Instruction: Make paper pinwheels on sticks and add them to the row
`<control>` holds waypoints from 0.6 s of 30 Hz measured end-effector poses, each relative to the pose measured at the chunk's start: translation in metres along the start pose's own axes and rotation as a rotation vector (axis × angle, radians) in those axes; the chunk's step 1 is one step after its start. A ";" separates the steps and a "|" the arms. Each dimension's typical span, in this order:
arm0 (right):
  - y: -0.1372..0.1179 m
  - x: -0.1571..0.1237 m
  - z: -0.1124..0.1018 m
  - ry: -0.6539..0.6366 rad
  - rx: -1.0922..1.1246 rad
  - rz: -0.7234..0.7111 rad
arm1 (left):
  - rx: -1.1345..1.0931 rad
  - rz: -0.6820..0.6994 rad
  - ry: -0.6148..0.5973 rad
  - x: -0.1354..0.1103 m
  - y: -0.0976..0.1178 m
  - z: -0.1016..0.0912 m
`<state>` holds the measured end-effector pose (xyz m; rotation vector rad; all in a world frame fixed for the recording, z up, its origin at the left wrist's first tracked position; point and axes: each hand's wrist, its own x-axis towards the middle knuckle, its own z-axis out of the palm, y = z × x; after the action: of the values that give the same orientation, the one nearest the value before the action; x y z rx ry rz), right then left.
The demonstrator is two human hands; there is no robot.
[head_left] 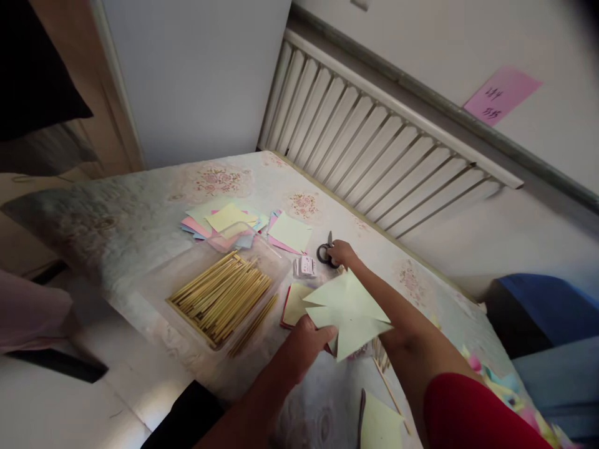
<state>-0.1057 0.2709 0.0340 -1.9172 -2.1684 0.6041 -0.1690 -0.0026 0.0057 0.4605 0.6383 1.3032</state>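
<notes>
My left hand [306, 349] pinches a pale green paper square [350, 308] with slits cut in from its corners, the thumb lying on top. Beyond it, my right arm reaches across and my right hand [342, 254] has its fingers at the black handles of a pair of scissors [324, 252]. The scissors lie on the table, blades pointing away from me. Beside them sits a small white patterned box [305, 267]. Under the cut paper, partly hidden, is a small stack of paper squares [296, 304] with a red edge showing.
A clear plastic box [154, 277] holds many thin wooden sticks [224, 296]; several more lie alongside. Coloured paper sheets [229, 218] and another pile [290, 232] lie behind, on the floral tablecloth [219, 178]. A radiator [374, 137] runs along the wall. Colourful paper pieces [505, 390] lie at the right.
</notes>
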 end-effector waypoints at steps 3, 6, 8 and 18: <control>0.001 -0.016 -0.014 -0.048 0.122 0.003 | 0.010 0.028 0.113 0.003 0.002 -0.003; 0.008 -0.044 -0.028 -0.136 0.305 -0.044 | -0.003 0.072 0.193 0.005 0.005 -0.005; 0.017 -0.066 -0.037 -0.280 0.641 -0.089 | -0.028 0.093 0.223 0.006 0.005 -0.006; 0.027 -0.165 -0.047 -0.413 0.993 -0.006 | -0.052 0.122 0.233 0.005 0.010 0.000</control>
<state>-0.0379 0.1201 0.0861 -1.2824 -1.5066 1.7685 -0.1752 0.0042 0.0116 0.3113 0.7775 1.4996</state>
